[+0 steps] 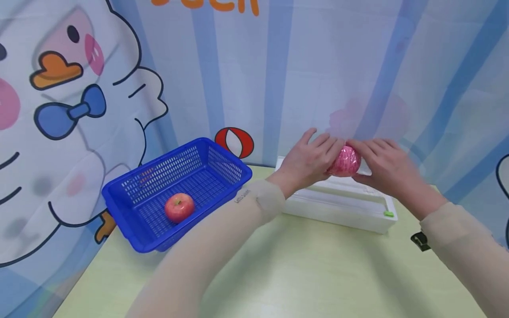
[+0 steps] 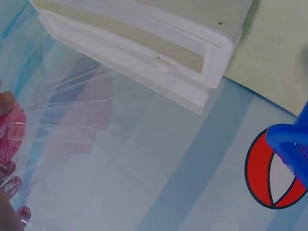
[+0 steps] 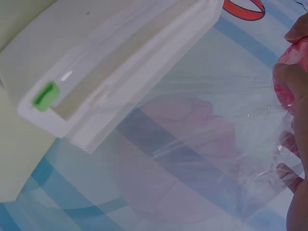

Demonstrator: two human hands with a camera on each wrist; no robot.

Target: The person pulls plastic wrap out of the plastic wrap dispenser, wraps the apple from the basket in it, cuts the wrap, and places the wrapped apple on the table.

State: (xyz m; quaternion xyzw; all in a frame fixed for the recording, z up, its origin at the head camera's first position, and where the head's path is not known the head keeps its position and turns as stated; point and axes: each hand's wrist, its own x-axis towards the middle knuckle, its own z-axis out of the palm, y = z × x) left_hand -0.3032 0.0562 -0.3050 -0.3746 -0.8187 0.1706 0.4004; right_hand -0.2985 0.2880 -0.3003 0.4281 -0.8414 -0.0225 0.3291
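Between both hands, above a white cling film dispenser (image 1: 330, 213), is a pinkish-red apple (image 1: 347, 162) covered in shiny, wrinkled film. My left hand (image 1: 310, 158) grips its left side, and my right hand (image 1: 391, 167) holds the right side with thumb and fingers. Clear cling film (image 3: 192, 144) stretches from the dispenser to the apple in the right wrist view, with some fingers behind it. At the left edge of the left wrist view, only part of the wrapped apple (image 2: 14, 130) shows. The dispenser carries a green slider (image 3: 46, 96) at one end.
A blue plastic basket (image 1: 226, 190) stands on the pale table (image 1: 302, 274) to the left, with one unwrapped apple (image 1: 180, 207) inside. Behind the table hangs a printed curtain (image 1: 238, 79). A small black object (image 1: 420, 241) lies by the right sleeve.
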